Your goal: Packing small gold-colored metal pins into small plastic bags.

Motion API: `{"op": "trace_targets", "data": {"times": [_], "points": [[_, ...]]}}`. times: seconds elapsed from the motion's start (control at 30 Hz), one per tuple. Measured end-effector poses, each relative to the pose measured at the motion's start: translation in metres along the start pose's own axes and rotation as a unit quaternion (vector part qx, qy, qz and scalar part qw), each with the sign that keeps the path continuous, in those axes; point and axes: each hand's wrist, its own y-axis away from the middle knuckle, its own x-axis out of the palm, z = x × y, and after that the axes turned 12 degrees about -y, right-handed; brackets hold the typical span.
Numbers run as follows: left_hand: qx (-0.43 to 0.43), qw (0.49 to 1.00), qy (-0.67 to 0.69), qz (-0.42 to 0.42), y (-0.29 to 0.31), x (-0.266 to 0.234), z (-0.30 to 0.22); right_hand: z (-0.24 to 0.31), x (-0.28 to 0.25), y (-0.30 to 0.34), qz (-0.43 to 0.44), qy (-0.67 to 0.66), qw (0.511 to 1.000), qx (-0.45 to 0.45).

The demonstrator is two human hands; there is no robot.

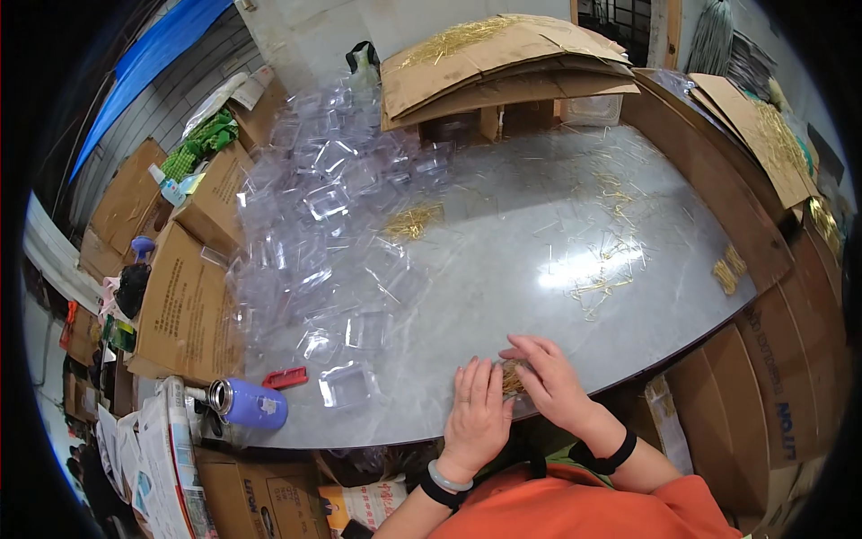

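My left hand (478,409) and my right hand (552,384) meet at the near edge of the grey table. Between them is a small bundle of thin gold-coloured wire pieces (513,377), pressed from both sides. The left hand's fingers lie together along one side of it, while the right hand's fingers and thumb curve around the other. Part of the bundle is hidden under the fingers. Loose gold wire pieces (606,278) are scattered beyond the right hand, and a gold pile (413,221) lies farther off. Gathered gold bundles (729,269) rest by the right edge.
Many clear plastic boxes (348,386) cover the table's left side. A red tool-like object (285,377) and a purple bottle (255,403) lie at the near left. Stacked cardboard sheets (503,67) stand at the back. A cardboard wall (718,189) borders the right.
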Motion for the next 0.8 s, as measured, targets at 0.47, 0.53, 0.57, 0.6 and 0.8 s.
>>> {"op": "trace_targets", "data": {"times": [0.47, 0.53, 0.57, 0.6, 0.8], "points": [[0.006, 0.999, 0.035, 0.011, -0.001, -0.001, 0.003, -0.001, -0.017, 0.006, 0.008, 0.007, 0.998, 0.058], [0.006, 0.999, 0.032, 0.009, -0.001, -0.002, 0.002, -0.009, -0.007, 0.014, -0.002, 0.074, 0.997, -0.012], [0.007, 0.999, 0.031, 0.010, -0.002, -0.003, 0.001, -0.007, -0.006, 0.018, 0.001, 0.131, 0.991, -0.028], [0.005, 0.999, 0.030, 0.011, -0.001, -0.002, 0.000, -0.001, -0.004, 0.022, 0.008, 0.187, 0.981, -0.043], [0.002, 1.000, -0.009, 0.026, 0.002, 0.000, 0.002, 0.018, -0.004, 0.034, 0.057, 0.244, 0.967, -0.045]]}}
